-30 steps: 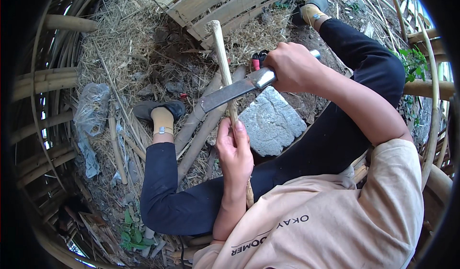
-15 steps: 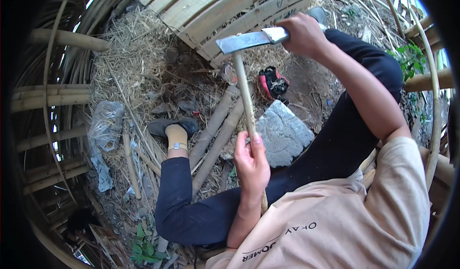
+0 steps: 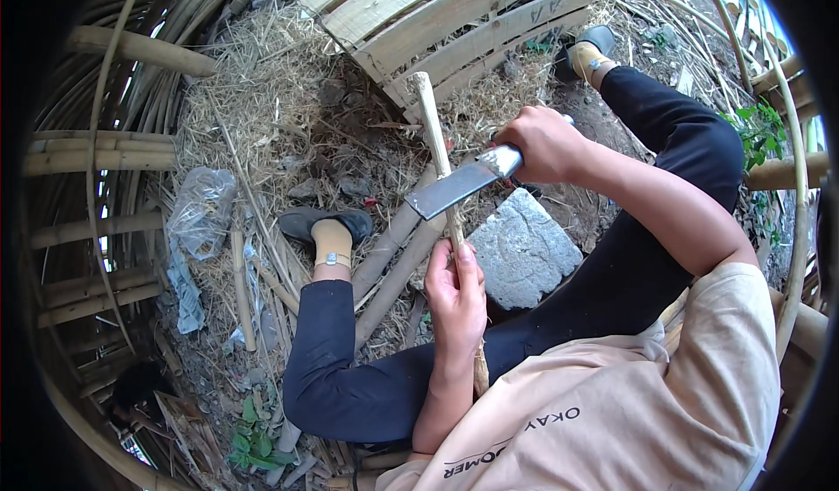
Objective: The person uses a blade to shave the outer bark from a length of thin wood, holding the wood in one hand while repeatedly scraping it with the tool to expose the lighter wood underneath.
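- Straw-strewn ground (image 3: 253, 89) lies between bamboo rails (image 3: 100, 161) and a slatted wooden panel (image 3: 437, 24).
- Left hand (image 3: 456, 294) grips a stick (image 3: 433, 126) near a stone block (image 3: 526, 251).
- Right hand (image 3: 542, 146) clasps a knife (image 3: 454, 190), blade crossing the stick.

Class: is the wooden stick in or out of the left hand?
In: the left hand grips the wooden stick, which shows on both sides.
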`<state>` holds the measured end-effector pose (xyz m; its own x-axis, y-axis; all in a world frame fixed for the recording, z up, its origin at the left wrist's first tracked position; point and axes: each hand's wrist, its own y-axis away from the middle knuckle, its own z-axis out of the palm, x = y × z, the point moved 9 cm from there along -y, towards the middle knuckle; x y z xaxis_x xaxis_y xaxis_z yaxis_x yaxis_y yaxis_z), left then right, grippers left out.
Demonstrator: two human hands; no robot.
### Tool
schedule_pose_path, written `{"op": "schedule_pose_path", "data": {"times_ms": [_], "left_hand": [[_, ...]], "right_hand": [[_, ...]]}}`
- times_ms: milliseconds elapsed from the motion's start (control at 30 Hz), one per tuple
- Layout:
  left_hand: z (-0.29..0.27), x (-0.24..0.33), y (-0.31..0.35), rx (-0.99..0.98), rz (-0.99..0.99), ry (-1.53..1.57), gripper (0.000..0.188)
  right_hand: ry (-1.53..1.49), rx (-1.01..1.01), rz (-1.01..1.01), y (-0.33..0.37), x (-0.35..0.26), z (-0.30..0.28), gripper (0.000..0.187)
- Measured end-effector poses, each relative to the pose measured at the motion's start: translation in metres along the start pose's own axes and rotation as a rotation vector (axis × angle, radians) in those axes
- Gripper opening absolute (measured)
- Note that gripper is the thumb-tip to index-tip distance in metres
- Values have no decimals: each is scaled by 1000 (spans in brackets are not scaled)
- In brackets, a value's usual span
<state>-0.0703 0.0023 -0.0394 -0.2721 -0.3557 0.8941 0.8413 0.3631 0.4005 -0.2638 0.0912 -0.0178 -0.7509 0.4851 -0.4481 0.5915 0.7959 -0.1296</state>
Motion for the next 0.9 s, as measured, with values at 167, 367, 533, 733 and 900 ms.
{"op": "schedule_pose_path", "data": {"times_ms": [167, 367, 533, 733, 900], "left_hand": [[2, -1, 2, 13, 53, -127, 20], [7, 0, 4, 5, 104, -182, 18], [21, 3, 14, -73, 94, -128, 20], [-4, 13, 0, 13, 29, 62, 15], [-9, 19, -1, 13, 54, 52, 15]], "right_hand": [[46, 17, 25, 0, 8, 2, 11], [182, 223, 147, -9, 45, -11, 15], [257, 503, 150, -9, 78, -83, 25], [55, 587, -36, 5, 52, -65, 24], [56, 434, -121, -1, 34, -58, 23]]}}
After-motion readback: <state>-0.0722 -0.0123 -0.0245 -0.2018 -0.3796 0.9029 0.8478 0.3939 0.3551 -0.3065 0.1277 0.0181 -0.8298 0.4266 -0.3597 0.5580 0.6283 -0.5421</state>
